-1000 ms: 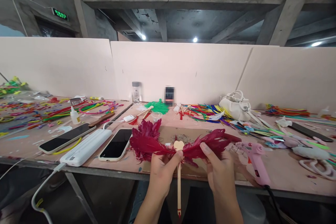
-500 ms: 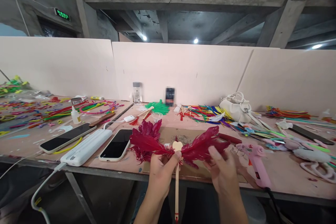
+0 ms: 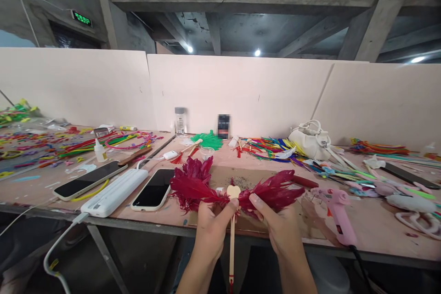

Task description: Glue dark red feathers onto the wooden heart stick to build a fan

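A feather fan with dark red feathers (image 3: 195,188) spread to both sides is held up over the table's front edge. Its pale wooden handle (image 3: 232,243) hangs down the middle, topped by a heart-shaped piece (image 3: 234,191), with red cord at the lower end. My left hand (image 3: 214,223) is closed at the heart's base, its thumb pressed on the wood. My right hand (image 3: 274,220) pinches the right-hand feathers near their inner end between thumb and fingers. The fingers of both hands are partly hidden behind the fan.
A phone (image 3: 153,190) and a white power bank (image 3: 115,193) lie at left. Cardboard (image 3: 220,174) lies beneath the fan. A pink glue gun (image 3: 336,211) rests at right. Behind are a green feather fan (image 3: 210,139), a clear bottle (image 3: 179,121) and a white bag (image 3: 312,142).
My right hand has moved left along the right-hand feathers towards the heart and closed on them. Those feathers now sit lower and straighter. My left hand keeps its hold.
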Motion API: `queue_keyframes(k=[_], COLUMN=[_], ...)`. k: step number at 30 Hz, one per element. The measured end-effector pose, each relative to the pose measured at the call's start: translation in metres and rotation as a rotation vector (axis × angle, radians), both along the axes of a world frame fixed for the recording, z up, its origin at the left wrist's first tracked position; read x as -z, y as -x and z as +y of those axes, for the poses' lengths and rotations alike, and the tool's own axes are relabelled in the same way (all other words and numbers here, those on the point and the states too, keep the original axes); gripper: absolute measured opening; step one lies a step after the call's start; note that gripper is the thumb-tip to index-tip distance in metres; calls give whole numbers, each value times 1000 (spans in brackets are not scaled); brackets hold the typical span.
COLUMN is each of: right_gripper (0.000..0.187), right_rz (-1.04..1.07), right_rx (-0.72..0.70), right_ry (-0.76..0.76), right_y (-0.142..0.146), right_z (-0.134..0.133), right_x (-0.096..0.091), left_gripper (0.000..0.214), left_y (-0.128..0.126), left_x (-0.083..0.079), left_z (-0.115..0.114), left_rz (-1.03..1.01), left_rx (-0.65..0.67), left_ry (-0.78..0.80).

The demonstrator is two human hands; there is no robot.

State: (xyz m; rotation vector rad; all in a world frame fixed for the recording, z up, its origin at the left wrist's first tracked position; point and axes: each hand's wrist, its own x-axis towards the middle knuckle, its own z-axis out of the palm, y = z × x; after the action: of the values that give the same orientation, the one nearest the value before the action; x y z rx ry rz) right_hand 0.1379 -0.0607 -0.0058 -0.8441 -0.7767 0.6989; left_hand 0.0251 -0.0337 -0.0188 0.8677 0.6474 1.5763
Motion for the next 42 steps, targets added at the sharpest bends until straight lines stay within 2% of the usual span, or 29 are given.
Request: queue_keyframes(k=[3, 11, 15, 18, 21, 23, 25, 27, 29, 30, 31, 33, 35, 37, 39, 42], right_gripper=[25, 30, 27, 33, 27, 26, 29, 21, 9, 14, 21, 28, 33, 38, 42, 46], right_rz=[8, 156, 259, 294, 210, -10, -407, -820, -1034, -1070, -1075, -1025, -921, -788, -686, -622], right_rx=[-5, -1, 181, 333, 380, 408, 314, 85, -55, -60, -47, -58, -159, -304, -430, -560], right_ry=[4, -14, -73, -225, -428, -451, -294, -36, 124, 151, 159, 139, 143, 170, 181, 184], right_y=[-2, -16, -38, -48, -52, -51, -47, -40, -30, -25, -21, -16, -15, -17, -18, -16], right_z=[-1, -6, -5, -8, -14, -20, -26, -30, -31, -31, -30, -27, -25, -24, -24, -24], right_x=[0, -1, 1, -3, -6, -7, -5, -3, -2, -2, -2, -3, -4, -5, -6, -7], left_gripper=[31, 29, 26, 24, 24, 25, 25, 21, 20, 20, 22, 34, 48, 49, 40, 35], left_y=[-1, 4, 7, 7, 5, 2, 0, -1, -2, -3, -3, -4, -5, -6, -7, -8], left_x=[-2, -10, -13, -12, -12, -16, -22, -30, -35, -37, -37, -35, -31, -26, -24, -26], left_z=[-2, -4, -7, -7, -5, -5, -5, -4, -2, 0, 2, 6, 9, 10, 10, 7], left_rz=[-25, 20, 88, 115, 100, 91, 144, 229, 292, 293, 272, 163, 33, -23, -36, -106], left_rx=[-1, 151, 242, 310, 248, 124, -31, -191, -306, -328, -310, -177, 3, 137, 193, 144], left_ry=[1, 27, 44, 0, -27, -48, -119, -194, -213, -212, -215, -227, -227, -200, -158, -86])
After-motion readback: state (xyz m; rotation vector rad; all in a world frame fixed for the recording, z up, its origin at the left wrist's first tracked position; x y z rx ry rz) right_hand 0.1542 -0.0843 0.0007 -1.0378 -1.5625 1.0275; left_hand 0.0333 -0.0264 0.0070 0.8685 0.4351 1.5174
